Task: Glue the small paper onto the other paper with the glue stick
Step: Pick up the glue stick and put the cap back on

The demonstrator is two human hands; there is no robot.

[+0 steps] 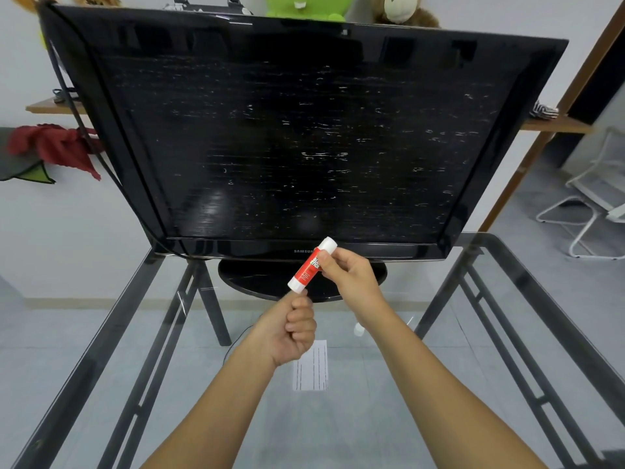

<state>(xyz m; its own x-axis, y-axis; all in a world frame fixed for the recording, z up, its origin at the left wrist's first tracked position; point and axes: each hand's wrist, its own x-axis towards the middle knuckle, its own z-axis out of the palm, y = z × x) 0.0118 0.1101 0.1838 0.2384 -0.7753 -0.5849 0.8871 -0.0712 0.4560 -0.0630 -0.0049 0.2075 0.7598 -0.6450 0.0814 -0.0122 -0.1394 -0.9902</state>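
Note:
A red and white glue stick (309,267) is held tilted above the glass table, in front of the TV's base. My right hand (350,277) grips its upper half from the right. My left hand (292,328) is curled just below it, with thumb and forefinger pinched at the stick's white lower end. A small white lined paper (311,368) lies flat on the glass right under my left hand, partly covered by it. A tiny white object (358,330) lies on the glass beside my right wrist; I cannot tell what it is.
A large black TV (297,137) on an oval stand (250,280) fills the back of the glass table (473,384), close behind my hands. The table's black metal frame shows through the glass. A white chair (595,204) stands on the floor at right.

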